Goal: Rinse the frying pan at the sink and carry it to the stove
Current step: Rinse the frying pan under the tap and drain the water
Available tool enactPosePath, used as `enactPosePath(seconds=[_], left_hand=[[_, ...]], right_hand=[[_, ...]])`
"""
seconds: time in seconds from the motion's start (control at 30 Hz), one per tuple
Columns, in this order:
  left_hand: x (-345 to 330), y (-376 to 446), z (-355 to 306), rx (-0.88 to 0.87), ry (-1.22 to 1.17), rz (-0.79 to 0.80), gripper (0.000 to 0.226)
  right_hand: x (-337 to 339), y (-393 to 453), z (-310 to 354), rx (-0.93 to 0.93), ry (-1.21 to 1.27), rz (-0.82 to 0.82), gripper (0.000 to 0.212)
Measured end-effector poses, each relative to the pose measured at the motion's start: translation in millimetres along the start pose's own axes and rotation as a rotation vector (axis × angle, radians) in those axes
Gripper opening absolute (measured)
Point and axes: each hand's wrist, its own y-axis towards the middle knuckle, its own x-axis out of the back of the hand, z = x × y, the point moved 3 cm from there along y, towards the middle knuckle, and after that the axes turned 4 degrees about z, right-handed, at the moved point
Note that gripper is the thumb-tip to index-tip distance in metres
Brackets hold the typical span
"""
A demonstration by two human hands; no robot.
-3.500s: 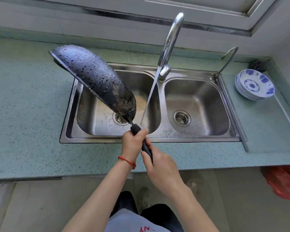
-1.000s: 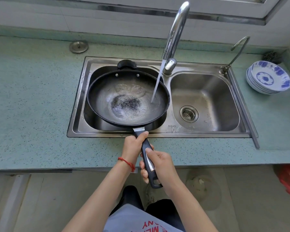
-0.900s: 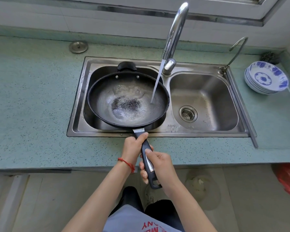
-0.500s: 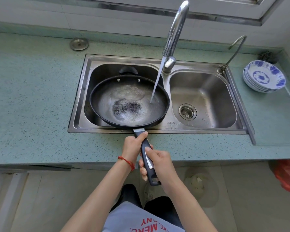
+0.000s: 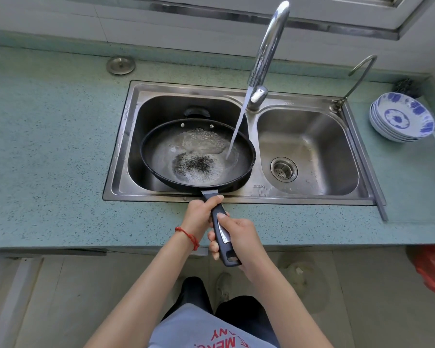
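A black frying pan (image 5: 161,149) is held level over the left basin of the steel double sink (image 5: 116,156). Water runs from the tall faucet (image 5: 269,43) onto the pan's right inner side and pools around a dark speckled patch in its middle. My left hand (image 5: 201,213) grips the pan's black handle (image 5: 222,237) close to the pan. My right hand (image 5: 239,237) grips the same handle farther back, near its end. The stove is not in view.
A stack of blue-and-white bowls (image 5: 402,118) stands on the green counter (image 5: 48,151) right of the sink. A small second tap (image 5: 359,71) rises at the sink's back right corner. A round metal cap (image 5: 121,65) lies behind the sink. A red bag (image 5: 432,267) sits on the floor.
About 3.5 s ago the pan was tipped up on edge with its underside showing; now it lies level and catches the water. Over the last second it has come slightly nearer the front rim.
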Motion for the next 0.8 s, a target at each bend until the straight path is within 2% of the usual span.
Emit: enactPosePath(seconds=[0.23, 0.8], left_hand=[[4, 8, -1, 0.019, -0.048, 0.007, 0.021], [13, 24, -8, 0.049, -0.069, -0.021, 0.031]], right_hand=[[-2, 1, 14, 0.012, -0.103, 0.036, 0.028], [-1, 34, 28, -0.006, -0.287, 0.010, 0.033]])
